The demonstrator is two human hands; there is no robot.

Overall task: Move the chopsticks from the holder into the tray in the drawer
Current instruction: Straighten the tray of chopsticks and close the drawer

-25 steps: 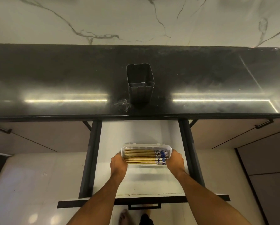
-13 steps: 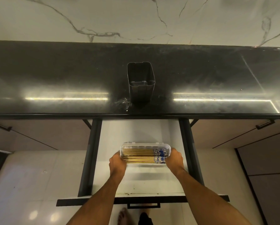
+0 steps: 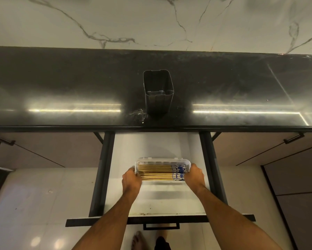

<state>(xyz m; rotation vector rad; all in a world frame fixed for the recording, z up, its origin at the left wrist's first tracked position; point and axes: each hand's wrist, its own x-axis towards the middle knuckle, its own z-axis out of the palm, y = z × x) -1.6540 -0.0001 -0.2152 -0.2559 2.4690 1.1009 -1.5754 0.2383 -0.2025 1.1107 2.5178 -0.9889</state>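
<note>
tray (image 3: 162,160) nudged slightly deeper into drawer (image 3: 151,204)

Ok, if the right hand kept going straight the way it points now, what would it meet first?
The right hand already grips the tray's right end, pointing into the drawer. Past the tray, the drawer floor looks bare up to the counter edge, though depth is unclear.

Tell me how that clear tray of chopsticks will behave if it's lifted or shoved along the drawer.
The tray looks like thin clear plastic, so probably light and a little flexible. The chopsticks lie loose in flat rows, so tilting would likely slide them toward one end. On the smooth white drawer floor it should slide easily; the left hand and right hand steady both ends.
</note>
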